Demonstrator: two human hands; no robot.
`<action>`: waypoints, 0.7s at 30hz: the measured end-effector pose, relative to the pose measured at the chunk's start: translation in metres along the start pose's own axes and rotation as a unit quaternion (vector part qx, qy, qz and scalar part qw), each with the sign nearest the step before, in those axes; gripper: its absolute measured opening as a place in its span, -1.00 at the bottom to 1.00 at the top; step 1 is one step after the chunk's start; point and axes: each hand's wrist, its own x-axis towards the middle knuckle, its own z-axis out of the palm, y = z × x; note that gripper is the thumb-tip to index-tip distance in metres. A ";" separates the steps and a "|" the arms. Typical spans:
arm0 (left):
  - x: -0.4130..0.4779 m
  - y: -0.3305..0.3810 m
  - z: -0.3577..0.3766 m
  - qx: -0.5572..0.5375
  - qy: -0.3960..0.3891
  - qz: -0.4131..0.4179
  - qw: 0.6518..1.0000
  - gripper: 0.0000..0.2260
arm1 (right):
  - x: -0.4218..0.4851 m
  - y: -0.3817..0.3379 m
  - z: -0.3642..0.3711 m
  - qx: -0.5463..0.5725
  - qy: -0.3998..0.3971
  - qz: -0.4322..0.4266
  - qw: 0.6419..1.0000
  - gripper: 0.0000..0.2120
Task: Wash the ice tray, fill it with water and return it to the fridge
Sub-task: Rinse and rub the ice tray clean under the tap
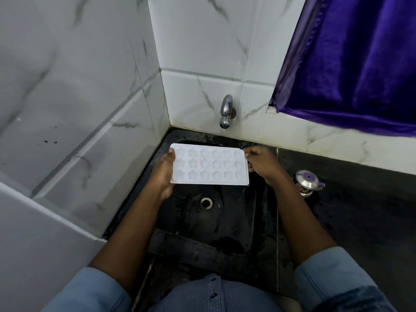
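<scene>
A white plastic ice tray [209, 165] is held level by its short ends, left hand [162, 171] and right hand [262, 164] gripping, below the chrome wall tap [226, 111].

We cannot see the palm of the left hand [163, 171], since it lies under the ice tray [209, 165], nor the fingertips of the right hand [262, 164] tucked behind the tray's short edge; whether the shaped cells hold water is too pale to tell; the tray covers the far part of the sink [195, 224] beneath it; the small metal pot [308, 182] on the desk [364, 210] has its near side partly behind our right forearm, and its label is too small to read; the purple curtain [360, 64] runs off the top and right edges; our sleeves are cut by the bottom edge.
</scene>
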 end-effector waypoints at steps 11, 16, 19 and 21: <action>0.016 0.053 0.022 0.143 0.084 0.180 0.970 -0.74 | 0.010 -0.024 0.000 0.087 0.036 -0.023 0.995 -0.74; 0.016 0.074 0.034 0.170 0.071 0.233 0.955 -0.75 | 0.015 -0.036 -0.006 0.087 0.070 -0.033 0.993 -0.82; 0.017 0.084 0.036 0.177 0.060 0.248 0.951 -0.76 | 0.017 -0.042 -0.008 0.102 0.068 -0.031 0.992 -0.84; 0.018 0.091 0.037 0.181 0.055 0.255 0.948 -0.77 | 0.018 -0.047 -0.008 0.112 0.070 -0.029 0.991 -0.84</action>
